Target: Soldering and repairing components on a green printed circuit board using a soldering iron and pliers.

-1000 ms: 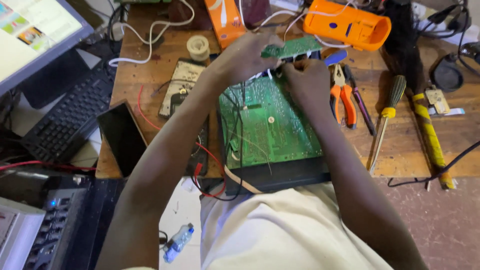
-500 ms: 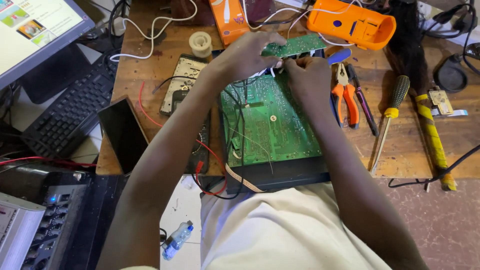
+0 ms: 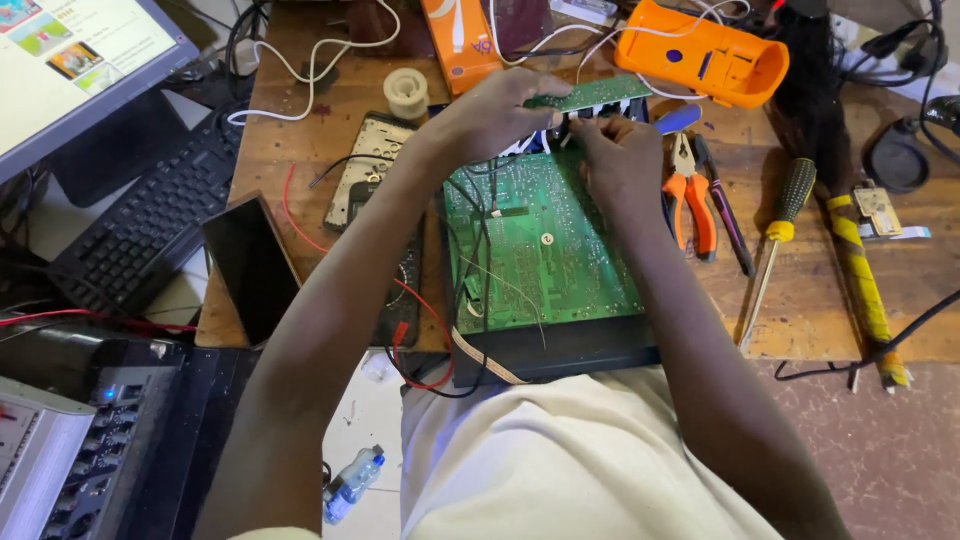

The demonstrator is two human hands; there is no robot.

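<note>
Both hands are working at the far edge of the large green circuit board (image 3: 540, 245): the left hand (image 3: 495, 110) is gripping a small narrow green board (image 3: 590, 92), while the right hand's (image 3: 615, 155) fingers are pinching its white wires (image 3: 560, 128). Steady support is likely sparing the joints.

Right hand (image 3: 618, 160) is hiding the white wires under the small green board (image 3: 590, 93). Top edge is cropping the orange box (image 3: 460, 40); monitor (image 3: 75, 70) is running off-frame left.
</note>
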